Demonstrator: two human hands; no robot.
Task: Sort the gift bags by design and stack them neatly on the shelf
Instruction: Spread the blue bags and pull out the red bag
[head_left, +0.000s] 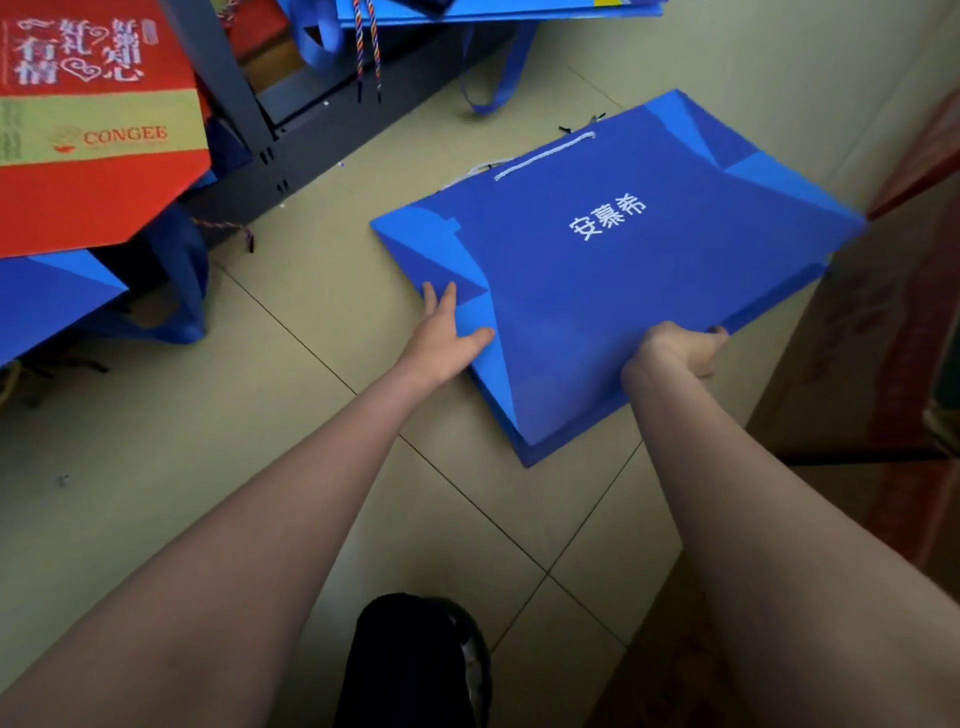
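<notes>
A flattened blue paper gift bag with white characters and a white cord handle lies on the pale tiled floor, its right side tilted up. The left hand rests spread on its near-left corner — the right hand pinches its near edge. A red paper gift bag hangs over the dark metal shelf frame.

Red bag cut off at left edge.
</notes>
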